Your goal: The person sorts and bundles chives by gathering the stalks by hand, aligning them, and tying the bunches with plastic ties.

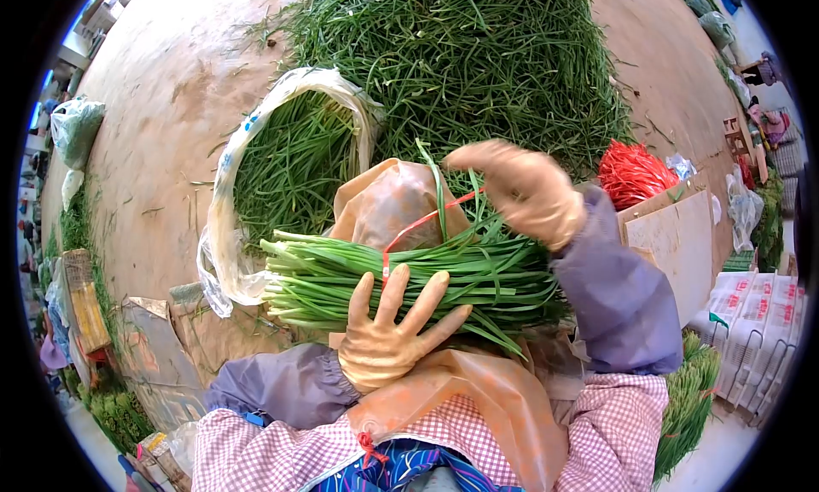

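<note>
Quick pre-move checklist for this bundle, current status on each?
1. Bundle steadied: ok, the left hand lies on it with fingers spread.
2. Red strip at the bundle: ok, it rises from the greens toward the right hand.
3. Right hand's grip on the strip: cannot tell, the hand is blurred and the strip's end is unclear beside it.
4. Strip passing fully underneath: cannot tell, the underside is hidden.
5. Stray leaves tucked in: not ok, an upright leaf sticks up beside the strip.
6. Spare strips in sight: ok, a red heap lies off to the right.
</note>
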`<action>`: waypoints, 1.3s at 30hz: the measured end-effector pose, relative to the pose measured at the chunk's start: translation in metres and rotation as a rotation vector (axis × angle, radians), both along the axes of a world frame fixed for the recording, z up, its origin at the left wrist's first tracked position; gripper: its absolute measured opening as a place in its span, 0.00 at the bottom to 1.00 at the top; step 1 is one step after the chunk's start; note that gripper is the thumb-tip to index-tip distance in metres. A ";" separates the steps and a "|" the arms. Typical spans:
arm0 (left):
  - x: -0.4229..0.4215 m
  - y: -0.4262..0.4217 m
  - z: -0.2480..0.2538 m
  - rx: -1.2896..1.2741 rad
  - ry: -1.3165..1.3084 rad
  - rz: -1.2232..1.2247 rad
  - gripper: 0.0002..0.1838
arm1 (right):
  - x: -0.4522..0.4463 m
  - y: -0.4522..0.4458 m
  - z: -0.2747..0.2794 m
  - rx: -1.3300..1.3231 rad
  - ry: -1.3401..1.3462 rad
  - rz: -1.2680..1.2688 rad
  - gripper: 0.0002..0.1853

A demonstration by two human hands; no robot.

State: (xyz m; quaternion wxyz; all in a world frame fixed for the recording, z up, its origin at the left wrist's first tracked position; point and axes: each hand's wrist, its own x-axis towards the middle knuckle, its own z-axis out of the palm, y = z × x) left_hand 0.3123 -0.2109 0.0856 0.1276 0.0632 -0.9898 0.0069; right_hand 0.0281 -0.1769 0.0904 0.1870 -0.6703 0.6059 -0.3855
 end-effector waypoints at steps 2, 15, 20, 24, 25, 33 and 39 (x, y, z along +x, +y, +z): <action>0.001 0.000 -0.002 -0.002 0.022 -0.005 0.24 | 0.020 -0.018 -0.002 0.372 0.108 0.171 0.30; 0.002 -0.002 -0.005 0.014 0.064 0.013 0.22 | 0.006 -0.024 -0.054 0.430 0.268 0.034 0.27; 0.001 -0.004 0.002 0.049 0.025 0.039 0.23 | -0.023 0.004 -0.072 0.234 0.531 -0.094 0.07; -0.003 -0.005 0.002 0.045 0.010 0.043 0.24 | -0.053 0.052 -0.072 0.691 0.720 -0.086 0.04; -0.004 -0.005 0.002 0.038 0.008 0.038 0.24 | -0.071 0.073 -0.082 0.730 0.705 -0.227 0.05; -0.017 -0.002 0.009 0.030 -0.037 0.002 0.25 | -0.122 0.131 -0.058 0.360 0.530 -0.536 0.38; -0.013 -0.015 0.028 0.407 0.098 -0.417 0.27 | 0.046 0.030 0.025 0.154 -0.176 0.144 0.46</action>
